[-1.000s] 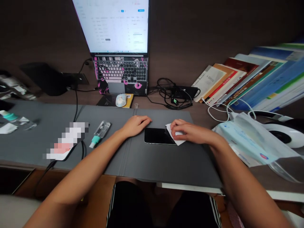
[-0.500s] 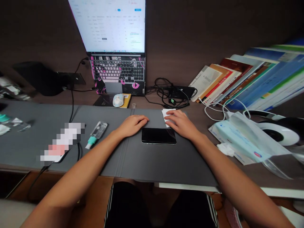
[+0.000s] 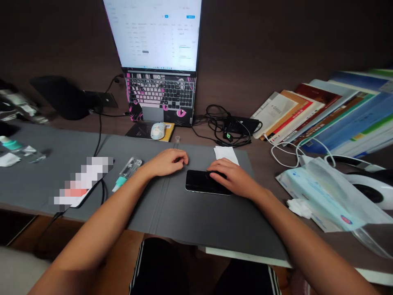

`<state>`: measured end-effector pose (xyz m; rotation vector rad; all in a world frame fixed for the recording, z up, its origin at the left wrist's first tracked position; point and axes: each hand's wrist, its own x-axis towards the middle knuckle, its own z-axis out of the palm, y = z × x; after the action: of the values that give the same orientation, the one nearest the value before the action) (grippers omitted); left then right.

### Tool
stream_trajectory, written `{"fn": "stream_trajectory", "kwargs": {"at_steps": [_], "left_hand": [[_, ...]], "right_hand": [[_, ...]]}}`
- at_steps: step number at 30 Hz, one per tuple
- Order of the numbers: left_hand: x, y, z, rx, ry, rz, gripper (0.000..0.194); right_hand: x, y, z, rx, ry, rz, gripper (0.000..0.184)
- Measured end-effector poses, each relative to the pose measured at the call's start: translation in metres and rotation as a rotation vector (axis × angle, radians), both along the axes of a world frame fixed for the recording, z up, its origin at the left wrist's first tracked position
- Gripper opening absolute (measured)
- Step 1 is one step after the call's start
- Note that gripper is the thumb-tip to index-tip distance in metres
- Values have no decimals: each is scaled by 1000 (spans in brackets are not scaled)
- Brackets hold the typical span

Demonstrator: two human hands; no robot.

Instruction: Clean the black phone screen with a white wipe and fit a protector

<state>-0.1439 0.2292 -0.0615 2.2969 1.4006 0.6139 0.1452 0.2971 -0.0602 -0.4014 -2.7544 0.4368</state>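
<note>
A black phone [image 3: 199, 181] lies flat on the grey desk mat [image 3: 190, 217], screen up. My right hand [image 3: 230, 176] covers the phone's right end, fingers stretched over its screen and holding nothing. Just behind that hand a folded white tissue [image 3: 226, 154] lies on the mat. My left hand [image 3: 168, 162] hovers at or rests on the mat to the left of the phone, apart from it, its fingers loosely bent with nothing in them. Left of that forearm lies a small clear spray bottle [image 3: 129, 169] with a mint-green neck.
At the back stands an open laptop [image 3: 162, 96], a mouse [image 3: 158, 130] on books before it. A tangle of black cables [image 3: 225, 125] sits beside leaning books [image 3: 307, 114]. On the right are a tissue pack [image 3: 325, 196], a crumpled tissue [image 3: 300, 208] and headphones [image 3: 368, 190].
My right hand wiped with the tissue, laid it behind the phone, let go, and moved forward onto the phone's right end. My left hand shifted slightly, its fingers curling more.
</note>
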Motion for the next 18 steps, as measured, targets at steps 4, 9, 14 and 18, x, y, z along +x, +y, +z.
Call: {"fn": "stream_trajectory", "kwargs": {"at_steps": [4,9,14,18], "left_hand": [[0,4,-6,-10,5,17,21],[6,7,-13,-18,12,10,20],[5,9,-16,-11,34,45,22],[8,9,-17,-10,44,50,22]], "right_hand": [[-23,-11,10,30,-130,40,28],[-52,-23,4,88,-127,34,59],[-51,-19,-4,82,-100,18,66],[-50,-16,-5,49,-87,45,65]]}}
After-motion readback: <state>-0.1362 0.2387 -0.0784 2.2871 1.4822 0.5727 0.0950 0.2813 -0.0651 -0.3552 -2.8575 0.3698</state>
